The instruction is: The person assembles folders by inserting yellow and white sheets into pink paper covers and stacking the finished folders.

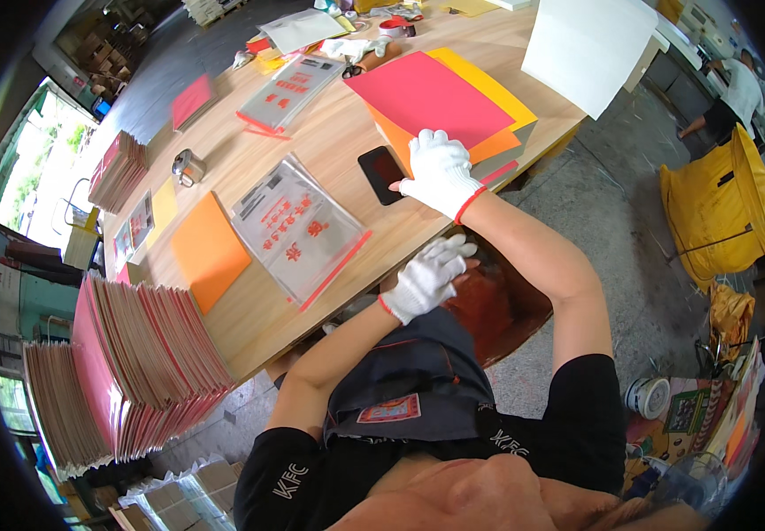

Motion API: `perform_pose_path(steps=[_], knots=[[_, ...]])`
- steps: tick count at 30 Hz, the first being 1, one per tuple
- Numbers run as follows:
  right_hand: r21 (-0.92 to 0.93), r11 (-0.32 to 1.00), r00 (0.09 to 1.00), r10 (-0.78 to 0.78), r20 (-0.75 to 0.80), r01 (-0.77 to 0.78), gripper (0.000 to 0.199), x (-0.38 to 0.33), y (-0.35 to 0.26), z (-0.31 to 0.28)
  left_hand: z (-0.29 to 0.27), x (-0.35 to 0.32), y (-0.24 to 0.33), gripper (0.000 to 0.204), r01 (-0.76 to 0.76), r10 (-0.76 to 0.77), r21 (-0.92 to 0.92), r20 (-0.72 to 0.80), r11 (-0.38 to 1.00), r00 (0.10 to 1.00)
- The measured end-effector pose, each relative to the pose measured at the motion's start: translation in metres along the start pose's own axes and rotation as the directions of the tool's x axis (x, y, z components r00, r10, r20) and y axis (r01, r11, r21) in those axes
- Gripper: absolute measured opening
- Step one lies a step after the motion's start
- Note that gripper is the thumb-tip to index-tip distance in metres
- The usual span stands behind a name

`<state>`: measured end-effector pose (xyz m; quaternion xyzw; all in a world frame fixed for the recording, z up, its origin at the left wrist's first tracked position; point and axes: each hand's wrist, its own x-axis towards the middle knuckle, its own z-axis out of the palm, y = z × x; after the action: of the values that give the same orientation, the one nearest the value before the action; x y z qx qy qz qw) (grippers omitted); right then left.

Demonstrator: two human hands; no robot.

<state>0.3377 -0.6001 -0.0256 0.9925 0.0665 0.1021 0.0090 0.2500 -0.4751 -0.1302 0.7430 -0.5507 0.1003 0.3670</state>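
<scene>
Nr L end: tall stack of red-covered folders [148, 363], leaning in a row at the table [338, 146] edge. Beyond, far L, smaller red stack [119, 173]. Then metal mug [188, 166], upright; nr it, orange sheet [210, 252] flat on the table, just L of a clear plastic bag [298, 234] w/ red print & red edge. 2nd clear bag [289, 93], similar, lies farther off. Black phone [380, 175] flat, R of the nr bag.

L hand [429, 279], white knit glove w/ red cuff, is off the nr table edge, above the lap & beside a red-brown seat [511, 301]; fingers half-extended, slightly spread, palm side hidden. R hand [444, 174], same glove type, rests on nr L part of a pile of coloured sheets [444, 97], thumb by the phone; fingers close together, can't tell if pinching. Pile sits mid-R on table: pinkish-red on top, yellow & orange showing under.

Farther R, big white sheet [590, 49] at table's far R edge; yellow sack [723, 208] on floor; far R, another person [738, 93].
</scene>
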Motion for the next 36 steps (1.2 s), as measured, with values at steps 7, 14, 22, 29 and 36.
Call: perform_pose_path(steps=[7, 14, 22, 29, 36], knots=[[-0.207, 0.972, 0.993, -0.097, 0.069, 0.110, 0.022, 0.003, 0.039, -0.017, -0.032, -0.093, 0.021, 0.025, 0.224, -0.224, 0.018, 0.007, 0.974, 0.974], [0.096, 0.990, 0.993, 0.099, 0.070, -0.105, 0.027, 0.007, 0.076, -0.006, -0.042, -0.141, 0.035, 0.028, 0.308, -0.306, 0.039, -0.044, 0.951, 0.951], [0.141, 0.988, 0.997, 0.064, -0.047, -0.056, 0.025, 0.006, 0.075, 0.002, -0.048, -0.176, 0.040, 0.029, 0.412, -0.404, 0.051, -0.115, 0.910, 0.907], [0.221, 0.970, 0.993, 0.084, 0.080, -0.099, 0.017, 0.013, 0.072, -0.017, -0.051, -0.203, 0.041, 0.027, 0.481, -0.473, 0.026, -0.144, 0.877, 0.869], [0.194, 0.972, 0.985, 0.103, 0.141, -0.129, 0.012, 0.017, 0.069, -0.020, -0.053, -0.210, 0.040, 0.027, 0.495, -0.485, 0.033, -0.156, 0.868, 0.861]])
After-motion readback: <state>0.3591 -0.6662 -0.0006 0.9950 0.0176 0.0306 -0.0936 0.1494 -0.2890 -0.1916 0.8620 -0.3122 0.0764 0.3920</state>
